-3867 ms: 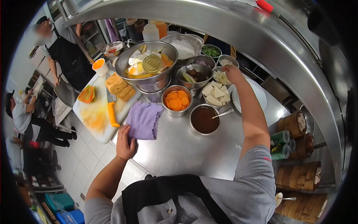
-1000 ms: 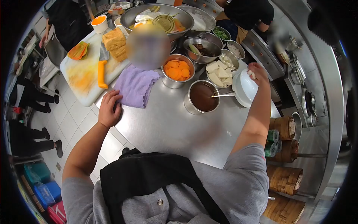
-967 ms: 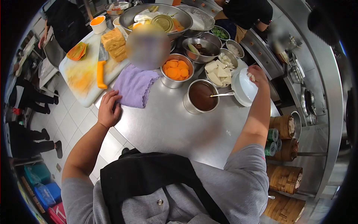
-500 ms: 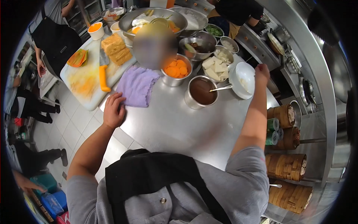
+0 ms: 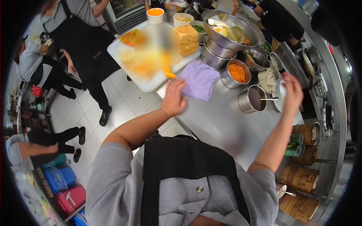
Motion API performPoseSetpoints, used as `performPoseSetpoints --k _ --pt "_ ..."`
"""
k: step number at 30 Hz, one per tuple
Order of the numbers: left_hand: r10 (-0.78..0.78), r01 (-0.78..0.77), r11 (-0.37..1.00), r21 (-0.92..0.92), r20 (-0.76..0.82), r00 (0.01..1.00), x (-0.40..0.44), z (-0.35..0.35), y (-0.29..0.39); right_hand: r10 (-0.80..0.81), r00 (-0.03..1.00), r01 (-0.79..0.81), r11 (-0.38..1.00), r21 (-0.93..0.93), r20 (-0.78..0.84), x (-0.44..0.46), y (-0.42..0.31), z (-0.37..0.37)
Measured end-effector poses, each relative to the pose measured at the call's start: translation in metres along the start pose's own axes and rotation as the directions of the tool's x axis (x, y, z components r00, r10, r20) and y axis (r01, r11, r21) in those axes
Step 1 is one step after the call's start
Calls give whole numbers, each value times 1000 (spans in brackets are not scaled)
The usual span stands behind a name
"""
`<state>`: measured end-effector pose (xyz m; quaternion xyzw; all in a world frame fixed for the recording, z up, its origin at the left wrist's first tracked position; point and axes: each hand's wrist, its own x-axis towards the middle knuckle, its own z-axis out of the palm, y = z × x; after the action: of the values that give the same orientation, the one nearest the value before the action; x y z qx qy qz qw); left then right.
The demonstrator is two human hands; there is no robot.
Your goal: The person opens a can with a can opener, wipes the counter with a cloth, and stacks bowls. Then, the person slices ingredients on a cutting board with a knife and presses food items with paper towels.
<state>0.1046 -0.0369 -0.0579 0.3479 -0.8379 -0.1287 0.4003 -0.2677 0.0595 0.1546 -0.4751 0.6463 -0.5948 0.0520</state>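
Left hand (image 5: 174,98) flat, fingers slightly apart; right hand's (image 5: 293,92) grip impossible to tell.
A blurred patch swallows the knife's blade, leaving its orange handle (image 5: 170,74) visible on the cutting board (image 5: 147,85); left fingertips lie at the purple cloth's (image 5: 200,81) edge; a spoon leans in the steel sauce pot (image 5: 247,104); the right hand, fingers curled, mostly hides the white bowl (image 5: 279,93) near the pot.

A steel table (image 5: 217,120) bears board (image 5: 151,84), cloth (image 5: 200,81), pots (image 5: 247,104).
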Motion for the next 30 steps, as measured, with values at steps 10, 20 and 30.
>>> performPoseSetpoints --k 10,20,30 --pt "221 -81 827 -557 189 957 -6 -25 -24 645 557 -719 690 -86 523 -104 84 293" --pt "416 -125 699 -704 259 872 16 -54 -26 379 865 73 554 -829 330 -136 29 302" --pt "65 61 769 -636 173 983 55 -3 -9 453 785 128 549 -826 423 -135 50 295"
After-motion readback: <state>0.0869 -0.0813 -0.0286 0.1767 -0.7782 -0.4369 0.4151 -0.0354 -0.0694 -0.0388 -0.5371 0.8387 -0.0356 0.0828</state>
